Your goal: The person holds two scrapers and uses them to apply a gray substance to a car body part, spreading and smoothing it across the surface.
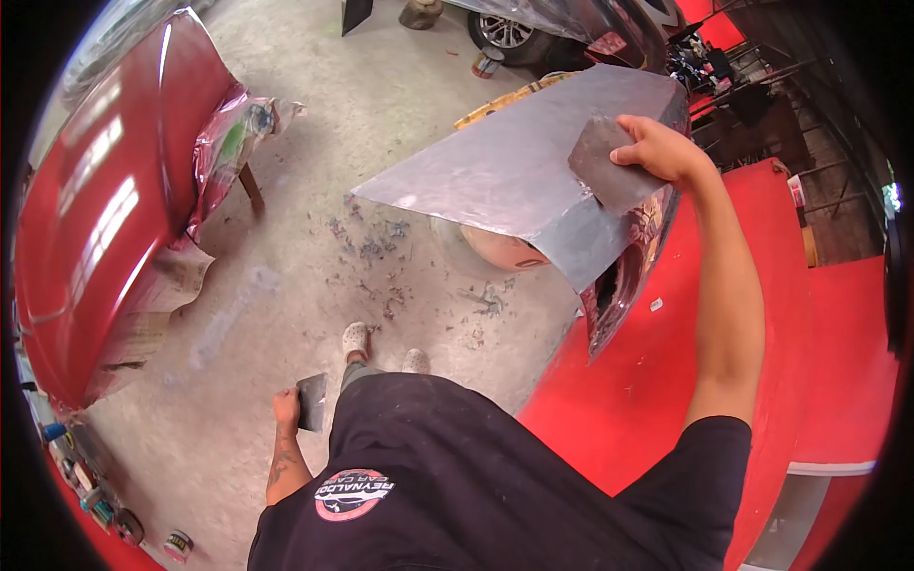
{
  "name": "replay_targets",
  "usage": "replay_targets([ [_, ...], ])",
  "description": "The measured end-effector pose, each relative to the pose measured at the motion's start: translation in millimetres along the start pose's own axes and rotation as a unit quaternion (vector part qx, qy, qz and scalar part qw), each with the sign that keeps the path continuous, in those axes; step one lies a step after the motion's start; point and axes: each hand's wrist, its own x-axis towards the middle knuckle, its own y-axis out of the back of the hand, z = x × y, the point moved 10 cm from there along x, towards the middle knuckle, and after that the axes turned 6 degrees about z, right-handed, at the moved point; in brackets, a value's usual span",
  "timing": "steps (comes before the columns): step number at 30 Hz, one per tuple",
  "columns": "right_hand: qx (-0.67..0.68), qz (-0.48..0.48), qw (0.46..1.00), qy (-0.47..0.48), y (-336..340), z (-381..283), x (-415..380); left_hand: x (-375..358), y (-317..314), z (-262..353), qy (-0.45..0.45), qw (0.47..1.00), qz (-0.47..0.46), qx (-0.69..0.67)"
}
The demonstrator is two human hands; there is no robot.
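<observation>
My right hand (657, 150) is raised over the grey car body panel (495, 152), thumb on top, gripping a dark brownish sandpaper sheet (600, 157). The sheet overlaps the panel's right end, near its bent lower corner. The panel has a dull, matte surface and a long tapering point on the left. Down beside my body, my left hand (286, 407) grips the edge of a smaller dark sandpaper sheet (311, 403), away from the panel. Its fingertips are partly hidden by the sheet.
A glossy red car panel (105, 190) with masking paper stands at left. Scraps (376, 238) litter the concrete floor (257, 314) near my feet. A can (487, 63) and a car wheel (505, 31) are at the back. Tools (95, 495) and another can (178, 544) lie lower left.
</observation>
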Motion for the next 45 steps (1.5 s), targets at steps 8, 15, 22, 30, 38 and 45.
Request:
replay_targets([
  [8, 0.025, 0.008, 0.999, 0.019, -5, 3, 7, 1, 3, -4, 0.002, 1.0, -0.007, -0.005],
  [15, -0.023, 0.039, 0.999, -0.017, 17, 0, -2, 3, 8, -21, 0.001, 1.0, 0.011, -0.015],
  [22, 0.043, -0.016, 0.997, -0.056, 26, 9, -1, 3, 5, -11, -0.007, 1.0, 0.004, -0.007],
  [30, 0.01, 0.019, 0.999, -0.031, 22, -1, 3, 8, 4, 1, -0.001, 1.0, 0.011, 0.024],
  [38, -0.02, 0.014, 0.998, -0.052, 26, -1, 1, 7, 4, -3, -0.016, 1.0, 0.001, 0.006],
  [45, 0.015, 0.015, 0.999, -0.041, 30, -4, 2, 7, 5, -2, -0.017, 1.0, 0.003, 0.012],
])
